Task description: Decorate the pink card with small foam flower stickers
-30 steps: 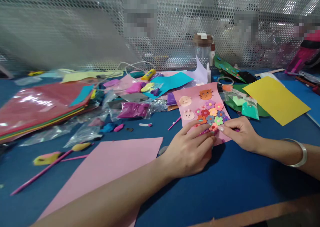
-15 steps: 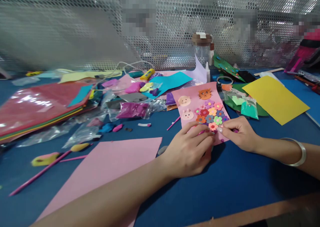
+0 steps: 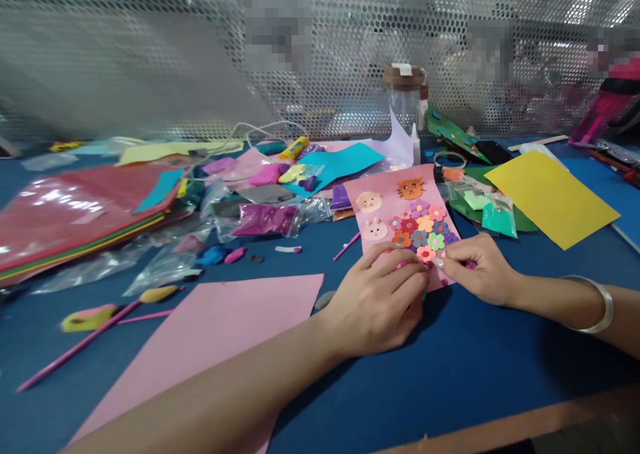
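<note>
A pink paper sheet (image 3: 393, 177) lies on the blue table, bearing an orange cat face (image 3: 411, 188), two pale animal faces and a cluster of several colourful clay flowers (image 3: 425, 223). Over its lower left part, my left hand (image 3: 380, 301) has its fingers curled, and its thumb and whatever it holds are hidden. My right hand (image 3: 483, 267) comes from the right, thumb and forefinger pinched at the sheet's lower right, beside a salmon flower (image 3: 426, 253). Anything small in that pinch is too hidden to name. Both hands touch the sheet.
Another pink sheet (image 3: 215, 334) lies under my left forearm. Pink sticks (image 3: 80, 344), clay bags (image 3: 265, 219) and a packet of coloured sheets (image 3: 90, 207) are at left. A yellow sheet (image 3: 553, 197) lies right; a lidded cup (image 3: 403, 97) stands behind by the perforated metal screen (image 3: 325, 61).
My right hand's thumb and fingertips have shifted very slightly at the sheet's lower right. My left hand stays in place.
</note>
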`<state>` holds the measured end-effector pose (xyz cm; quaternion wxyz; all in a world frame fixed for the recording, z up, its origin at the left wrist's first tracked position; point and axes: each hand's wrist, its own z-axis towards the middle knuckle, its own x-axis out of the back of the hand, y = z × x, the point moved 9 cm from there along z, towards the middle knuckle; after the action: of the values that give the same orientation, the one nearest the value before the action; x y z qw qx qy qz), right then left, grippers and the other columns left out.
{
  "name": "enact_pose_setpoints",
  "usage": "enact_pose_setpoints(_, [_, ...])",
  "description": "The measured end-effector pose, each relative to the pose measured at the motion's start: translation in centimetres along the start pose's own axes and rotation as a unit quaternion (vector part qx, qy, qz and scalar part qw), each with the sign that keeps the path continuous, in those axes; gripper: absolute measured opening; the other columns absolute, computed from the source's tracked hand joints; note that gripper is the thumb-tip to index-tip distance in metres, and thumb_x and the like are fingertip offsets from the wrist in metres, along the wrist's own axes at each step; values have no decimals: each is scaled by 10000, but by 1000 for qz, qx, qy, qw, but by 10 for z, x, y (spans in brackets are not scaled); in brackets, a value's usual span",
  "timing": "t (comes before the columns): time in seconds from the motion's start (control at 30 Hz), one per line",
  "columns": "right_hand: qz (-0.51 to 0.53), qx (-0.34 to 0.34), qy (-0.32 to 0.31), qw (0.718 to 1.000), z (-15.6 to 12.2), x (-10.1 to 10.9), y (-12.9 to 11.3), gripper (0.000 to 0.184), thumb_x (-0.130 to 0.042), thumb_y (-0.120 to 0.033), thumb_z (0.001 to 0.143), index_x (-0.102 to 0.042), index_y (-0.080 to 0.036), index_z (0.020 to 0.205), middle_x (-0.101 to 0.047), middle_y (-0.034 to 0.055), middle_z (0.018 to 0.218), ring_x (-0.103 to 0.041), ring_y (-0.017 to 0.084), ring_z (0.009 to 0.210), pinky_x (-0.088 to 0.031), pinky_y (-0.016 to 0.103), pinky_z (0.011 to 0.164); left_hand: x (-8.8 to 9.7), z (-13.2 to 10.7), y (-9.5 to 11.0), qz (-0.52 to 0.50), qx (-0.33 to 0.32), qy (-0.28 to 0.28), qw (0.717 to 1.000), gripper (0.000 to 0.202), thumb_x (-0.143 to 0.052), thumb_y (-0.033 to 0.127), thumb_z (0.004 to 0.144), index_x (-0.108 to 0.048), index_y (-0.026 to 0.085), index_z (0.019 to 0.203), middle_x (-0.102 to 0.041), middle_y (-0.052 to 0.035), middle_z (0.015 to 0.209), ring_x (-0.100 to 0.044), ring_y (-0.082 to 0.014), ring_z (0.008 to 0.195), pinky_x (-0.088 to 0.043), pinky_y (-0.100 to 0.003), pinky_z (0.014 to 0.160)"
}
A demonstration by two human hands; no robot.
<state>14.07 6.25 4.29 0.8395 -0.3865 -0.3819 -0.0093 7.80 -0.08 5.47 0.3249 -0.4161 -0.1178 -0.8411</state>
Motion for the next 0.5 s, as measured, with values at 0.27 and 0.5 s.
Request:
enact_pose_setpoints(0.27, [-2, 42, -8, 999, -1, -3, -8, 369, -433, -165, 761, -240, -158, 448, -229, -56, 437, -226, 41, 423, -208, 187, 430, -4, -1, -1, -18, -6, -11, 1000, 112, -488, 136, 735, -591, 143, 780, -646, -34, 831, -563, -168, 822, -424, -317, 796])
enact_pose_setpoints(0.5, [-88, 141, -41, 985, -8, -13, -26, 325, -424, -117, 732, -267, -163, 451, -297, -50, 439, -253, 53, 423, -210, 204, 433, -9, -3, -2, -15, 3, -38, 999, 113, -466, 155, 752, -576, 130, 753, -632, -65, 887, -556, -176, 847, -427, -322, 796])
